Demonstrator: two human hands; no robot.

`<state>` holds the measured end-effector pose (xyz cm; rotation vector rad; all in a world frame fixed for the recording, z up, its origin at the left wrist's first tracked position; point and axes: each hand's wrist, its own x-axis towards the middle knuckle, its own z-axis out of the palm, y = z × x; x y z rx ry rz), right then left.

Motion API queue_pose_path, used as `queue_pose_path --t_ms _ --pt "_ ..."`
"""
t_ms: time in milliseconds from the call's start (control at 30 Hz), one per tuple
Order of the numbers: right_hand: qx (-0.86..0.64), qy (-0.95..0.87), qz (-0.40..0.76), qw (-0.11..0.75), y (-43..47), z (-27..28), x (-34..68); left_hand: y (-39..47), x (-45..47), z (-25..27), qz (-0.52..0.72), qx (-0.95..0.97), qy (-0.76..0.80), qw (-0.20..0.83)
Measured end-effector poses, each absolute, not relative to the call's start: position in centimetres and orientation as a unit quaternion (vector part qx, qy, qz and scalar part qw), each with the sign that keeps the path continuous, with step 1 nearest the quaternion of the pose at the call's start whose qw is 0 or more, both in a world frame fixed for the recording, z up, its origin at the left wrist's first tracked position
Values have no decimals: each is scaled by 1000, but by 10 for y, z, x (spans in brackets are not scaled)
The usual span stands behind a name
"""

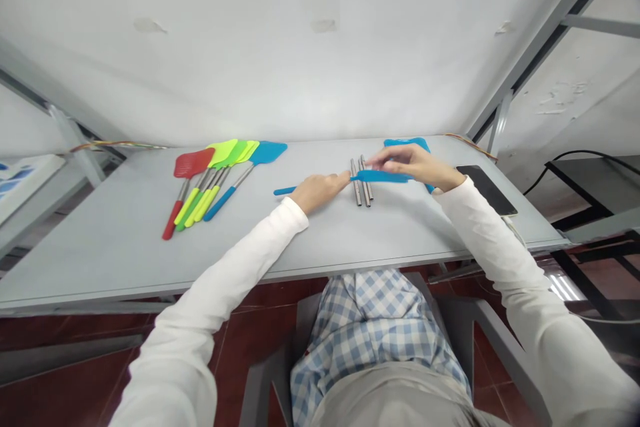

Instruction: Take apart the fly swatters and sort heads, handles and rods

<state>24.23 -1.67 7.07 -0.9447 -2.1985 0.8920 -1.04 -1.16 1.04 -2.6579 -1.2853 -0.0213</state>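
My left hand point(323, 192) is closed around the narrow neck of a blue fly swatter head point(383, 176), which is held nearly edge-on above the table. A blue handle point(285, 191) sticks out to the left of that hand; whether it joins the head is hidden. My right hand point(413, 165) hovers just above the blue head, fingers apart and bent, with nothing visible in them. Beneath the head lie several short metal tubes point(369, 195), side by side. Another blue swatter head point(407, 142) lies behind my right hand, partly covered by it.
On the left of the table point(320, 247) fly swatters are fanned out: a red one point(194, 163), several green and yellow ones point(223, 155) and a blue one point(269, 152). A black phone point(485, 190) with a cable lies at the right. A white wall rises behind.
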Motion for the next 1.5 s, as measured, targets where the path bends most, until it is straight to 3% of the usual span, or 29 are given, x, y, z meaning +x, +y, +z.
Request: queue_pose_path --t_ms 133,233,433,733,967,1100,1200,1367,1500 --pt "-445 -860 111 226 -7 54 242 -6 -17 13 -1 -885 -456 99" --pt "-465 -872 6 152 0 40 238 -8 -15 8 1 -888 -451 92" --pt "-463 -839 -178 223 -13 17 229 -1 -18 4 -8 -879 -469 85" --pt "-418 -875 -158 188 -24 -6 254 -1 -31 6 -11 -877 -472 93" --pt "-504 -792 -192 285 -12 20 241 -10 -19 -1 -22 -882 -465 76" --pt "-491 -787 -222 300 -8 16 238 -10 -19 10 -33 -871 -482 90" --pt "-439 -817 -248 281 -9 2 244 -7 -26 19 -10 -859 -496 124" --pt "-328 -901 -219 180 -14 -13 253 -9 -31 26 -36 -853 -503 130" --pt "-427 -854 -146 257 -6 1 250 -16 -22 26 -54 -867 -476 137"
